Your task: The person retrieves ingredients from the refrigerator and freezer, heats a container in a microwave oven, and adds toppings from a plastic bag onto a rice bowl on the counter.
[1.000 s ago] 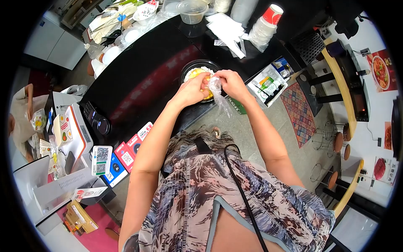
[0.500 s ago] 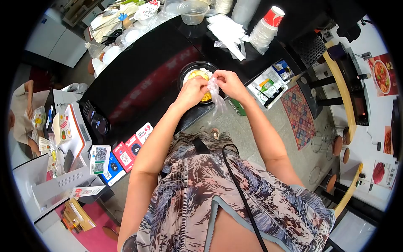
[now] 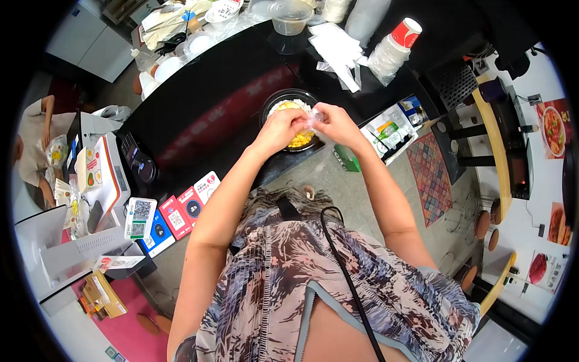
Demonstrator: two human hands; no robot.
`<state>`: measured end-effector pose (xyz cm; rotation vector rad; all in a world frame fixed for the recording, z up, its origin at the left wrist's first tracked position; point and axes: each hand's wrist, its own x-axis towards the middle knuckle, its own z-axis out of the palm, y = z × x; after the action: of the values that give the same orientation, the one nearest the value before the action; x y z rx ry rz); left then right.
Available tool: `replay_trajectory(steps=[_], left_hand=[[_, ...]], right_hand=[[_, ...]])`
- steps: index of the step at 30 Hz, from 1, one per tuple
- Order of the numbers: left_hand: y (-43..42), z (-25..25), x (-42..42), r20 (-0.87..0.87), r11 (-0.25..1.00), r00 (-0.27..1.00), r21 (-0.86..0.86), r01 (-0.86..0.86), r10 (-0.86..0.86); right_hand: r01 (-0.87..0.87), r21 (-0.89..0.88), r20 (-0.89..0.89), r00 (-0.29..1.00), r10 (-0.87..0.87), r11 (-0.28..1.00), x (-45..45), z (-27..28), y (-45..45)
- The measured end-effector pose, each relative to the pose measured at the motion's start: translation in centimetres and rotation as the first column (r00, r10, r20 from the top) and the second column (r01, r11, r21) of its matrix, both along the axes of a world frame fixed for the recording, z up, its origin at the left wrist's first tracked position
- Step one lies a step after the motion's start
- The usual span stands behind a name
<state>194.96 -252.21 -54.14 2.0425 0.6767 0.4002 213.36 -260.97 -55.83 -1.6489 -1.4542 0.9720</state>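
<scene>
A thin, crumpled clear plastic bag (image 3: 315, 119) is pinched between the fingers of both hands. My left hand (image 3: 278, 129) is closed at its left side, the fingertips meeting the plastic. My right hand (image 3: 335, 123) grips it from the right, thumb and fingers together. Directly below them a round black bowl (image 3: 266, 111) stands near the counter's front edge. White rice (image 3: 300, 104), yellow corn (image 3: 301, 139) and what looks like a fried egg (image 3: 288, 105) show in it; my hands cover part of the food.
Stacked paper cups (image 3: 395, 50), white plastic bags (image 3: 339, 50) and a clear round container (image 3: 291, 17) stand at the back of the black counter (image 3: 211, 90). A payment terminal (image 3: 139, 160) and QR-code signs (image 3: 158, 231) are at left. A person (image 3: 45, 139) is at far left.
The plastic hung down loosely before; now it is bunched between my fingertips, and a green box shows more beside my right forearm. The view has shifted slightly.
</scene>
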Motion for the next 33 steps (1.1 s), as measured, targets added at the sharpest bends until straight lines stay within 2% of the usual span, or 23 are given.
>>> replay_trajectory(steps=[1,4,6,8,9,10,12,13,15,16,18,21,23,25,26,27,28,30,31,33], left_hand=[[-0.1,0.3,0.0,0.001,1.0,1.0,0.0,-0.004,0.004],[-0.3,0.5,-0.4,0.004,0.997,0.999,-0.069,-0.04,0.04],[0.1,-0.1,-0.7,-0.041,0.999,0.999,0.04,-0.013,0.015],[0.3,-0.3,-0.6,-0.043,0.997,0.999,0.077,0.007,-0.004],[0.3,-0.4,-0.5,-0.044,0.993,0.999,0.114,0.031,-0.026],[0.3,-0.6,-0.4,-0.043,0.993,0.999,0.115,0.029,-0.025],[0.2,-1.0,-0.4,-0.016,0.996,0.997,0.024,0.082,-0.081],[0.2,-0.7,-0.4,-0.015,0.996,0.997,0.024,0.082,-0.082],[0.2,-0.3,-0.6,-0.022,0.984,0.995,-0.15,0.095,-0.099],[0.2,-0.7,-0.6,-0.022,0.984,0.995,-0.149,0.096,-0.1],[0.3,-1.8,-0.5,0.095,0.999,0.994,-0.036,-0.041,0.044],[0.1,-1.4,0.0,0.024,0.999,1.0,0.037,0.013,-0.014],[0.0,-1.4,0.3,0.015,0.996,1.0,0.082,0.025,-0.026],[-0.1,-1.2,0.5,-0.087,0.995,0.995,0.091,0.047,-0.039],[-0.2,-1.1,0.7,-0.086,0.995,0.995,0.091,0.048,-0.04],[-0.4,-1.1,0.9,-0.097,0.996,0.995,0.084,-0.016,0.024],[-0.5,-1.0,1.0,-0.108,0.994,0.99,0.078,-0.08,0.088],[-0.5,-1.4,1.1,-0.088,0.991,0.99,0.093,-0.1,0.108],[-0.5,-1.6,1.2,-0.067,0.987,0.99,0.108,-0.119,0.127],[-0.6,-1.9,1.3,-0.056,0.989,0.991,0.091,-0.119,0.124]], right_hand=[[0.074,0.038,0.057,0.996,-0.076,0.997,0.1,-0.1,0.1],[0.12,0.068,-0.02,0.993,-0.118,0.99,0.3,-0.4,-0.1],[0.138,0.069,-0.055,0.989,-0.134,0.988,0.5,-0.4,-0.3],[0.092,-0.04,-0.123,0.988,-0.096,0.995,0.2,0.6,-0.7],[0.09,-0.04,-0.122,0.988,-0.095,0.995,0.2,0.7,-0.8],[0.075,-0.014,-0.03,0.997,-0.075,0.997,0.0,0.8,-0.8],[0.065,0.094,0.096,0.993,-0.074,0.993,-0.4,1.1,-1.0],[0.066,0.095,0.097,0.992,-0.075,0.993,-0.3,1.2,-1.1],[0.062,0.205,0.101,0.991,-0.084,0.977,-0.1,1.3,-1.2],[0.063,0.205,0.101,0.991,-0.085,0.977,-0.1,1.1,-1.4],[0.074,0.222,0.025,0.996,-0.082,0.972,-0.1,0.6,-1.7],[0.129,0.247,-0.053,0.991,-0.12,0.96,-0.4,0.3,-1.9],[0.13,0.224,-0.062,0.991,-0.119,0.966,-0.3,0.1,-1.9],[0.135,0.202,-0.067,0.99,-0.124,0.97,-0.2,0.2,-2.0],[0.14,0.117,-0.11,0.986,-0.127,0.983,-0.2,0.4,-2.0],[0.139,0.031,-0.153,0.979,-0.133,0.99,-0.3,0.6,-2.0],[0.138,0.032,-0.153,0.979,-0.132,0.99,-0.5,0.9,-2.0],[0.166,0.157,-0.015,0.986,-0.166,0.974,-1.1,1.3,-2.2],[0.169,0.157,-0.014,0.986,-0.169,0.973,-1.1,1.1,-2.1],[0.165,0.065,0.142,0.975,-0.173,0.984,-1.0,0.2,-1.8]])
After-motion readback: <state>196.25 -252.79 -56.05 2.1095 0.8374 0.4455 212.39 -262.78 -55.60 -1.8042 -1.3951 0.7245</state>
